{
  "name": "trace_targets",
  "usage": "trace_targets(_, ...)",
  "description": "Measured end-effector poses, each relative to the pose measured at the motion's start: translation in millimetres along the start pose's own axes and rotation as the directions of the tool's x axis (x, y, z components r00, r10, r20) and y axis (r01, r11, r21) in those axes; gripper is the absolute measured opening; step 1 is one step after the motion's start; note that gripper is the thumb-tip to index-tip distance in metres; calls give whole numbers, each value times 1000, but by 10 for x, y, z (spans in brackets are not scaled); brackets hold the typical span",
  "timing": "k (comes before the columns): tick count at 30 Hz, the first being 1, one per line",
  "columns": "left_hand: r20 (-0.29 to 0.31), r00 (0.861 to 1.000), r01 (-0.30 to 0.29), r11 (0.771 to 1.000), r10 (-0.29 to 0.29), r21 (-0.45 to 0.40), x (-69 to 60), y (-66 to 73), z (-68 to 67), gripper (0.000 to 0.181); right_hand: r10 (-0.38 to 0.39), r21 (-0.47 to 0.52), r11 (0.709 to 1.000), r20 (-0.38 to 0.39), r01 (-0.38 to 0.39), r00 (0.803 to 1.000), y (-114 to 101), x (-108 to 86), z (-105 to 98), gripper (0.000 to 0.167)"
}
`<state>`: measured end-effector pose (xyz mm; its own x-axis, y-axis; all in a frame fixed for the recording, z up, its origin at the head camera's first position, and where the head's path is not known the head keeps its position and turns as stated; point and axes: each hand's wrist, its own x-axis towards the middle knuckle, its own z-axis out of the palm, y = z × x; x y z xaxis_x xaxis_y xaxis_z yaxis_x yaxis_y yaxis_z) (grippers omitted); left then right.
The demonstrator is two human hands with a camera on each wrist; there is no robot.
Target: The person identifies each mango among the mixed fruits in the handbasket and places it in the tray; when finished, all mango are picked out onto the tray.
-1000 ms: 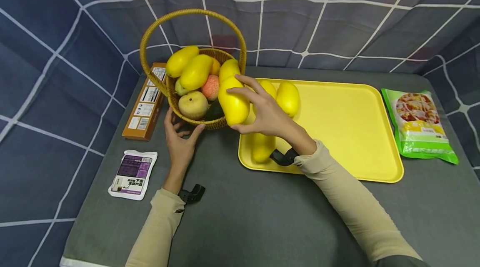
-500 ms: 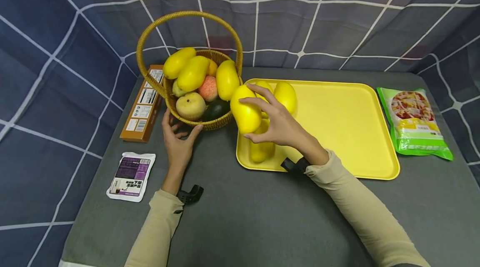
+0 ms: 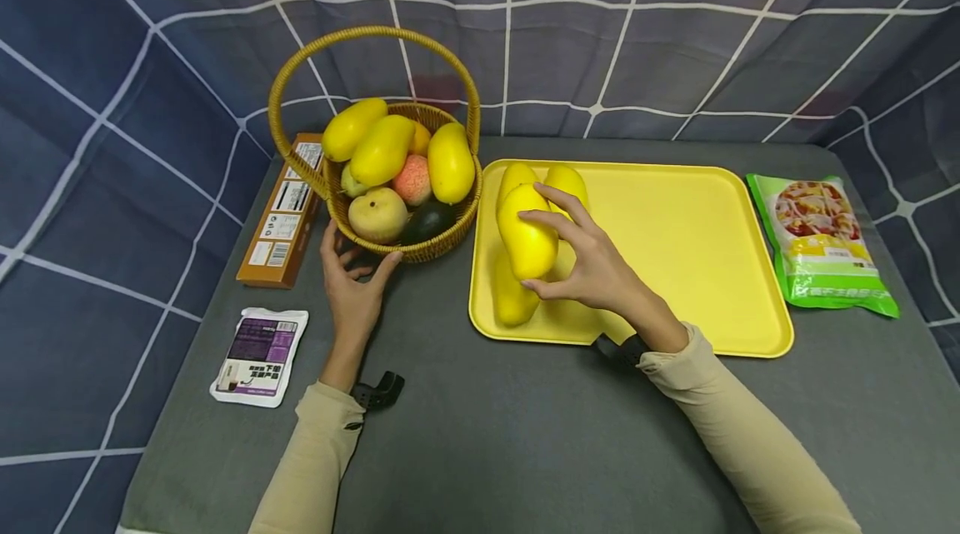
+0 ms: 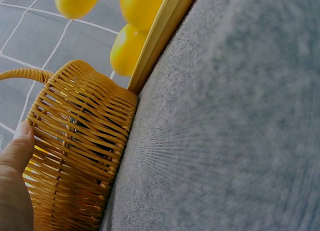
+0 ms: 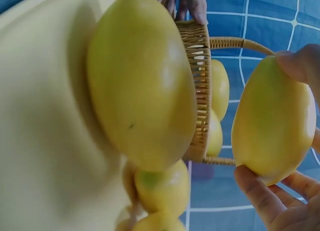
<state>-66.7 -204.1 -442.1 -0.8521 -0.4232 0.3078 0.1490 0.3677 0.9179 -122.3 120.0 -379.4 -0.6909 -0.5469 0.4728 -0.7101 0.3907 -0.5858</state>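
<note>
The right hand [image 3: 600,267] holds a yellow mango [image 3: 528,232] above the left part of the yellow tray [image 3: 675,259]. In the right wrist view that mango [image 5: 274,120] is pinched between thumb and fingers, apart from a larger-looking mango [image 5: 142,81] on the tray. Several mangoes lie at the tray's left end, partly hidden by the held one. At the wicker basket's front [image 3: 431,249] rests the left hand [image 3: 356,292], thumb on the rim. Inside the basket are mangoes [image 3: 451,163], a pale round fruit [image 3: 378,215], a reddish fruit [image 3: 412,181] and a dark green one [image 3: 428,222].
An orange-brown box [image 3: 282,222] lies left of the basket, partly behind it. A white and purple packet [image 3: 259,356] is in front of the box. On the far right, beside the tray, lies a green food bag [image 3: 822,242]. A tiled-pattern curtain stands behind.
From beside the basket's right rim, the right hand has moved right and toward the front with the mango, over the tray. The left hand stays at the basket.
</note>
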Motion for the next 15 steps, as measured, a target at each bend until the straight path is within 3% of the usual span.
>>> trace_targets(5, 9, 1000, -7, 1000, 7, 6, -44, 223, -11, 90, 20, -23, 1000, 1, -20, 1000, 82, -202, -58, 81)
trace_targets(15, 10, 1000, -7, 1000, 7, -5, -43, 238, -5, 89, 100, -43, 994, 44, -98, 994, 225, -548, -119, 83)
